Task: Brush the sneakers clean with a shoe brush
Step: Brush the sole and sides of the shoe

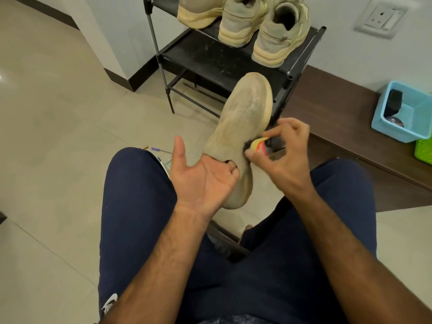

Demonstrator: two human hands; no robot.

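A dusty beige knit sneaker (243,113) is held up over my lap, toe pointing away. My left hand (201,176) has its fingers tucked inside the shoe's opening, with palm up and thumb sticking out. My right hand (280,155) grips a shoe brush (259,146) with a yellow and red label. Its dark bristles press against the right side of the sneaker near the collar. Three more beige sneakers (275,36) stand on the black shoe rack (210,57) beyond.
A dark wooden bench (339,127) runs along the right wall and carries a light blue basket (404,113) and a green basket (424,150). Pens (161,150) lie on the tiled floor near my left knee. A wall socket (381,18) sits at the upper right.
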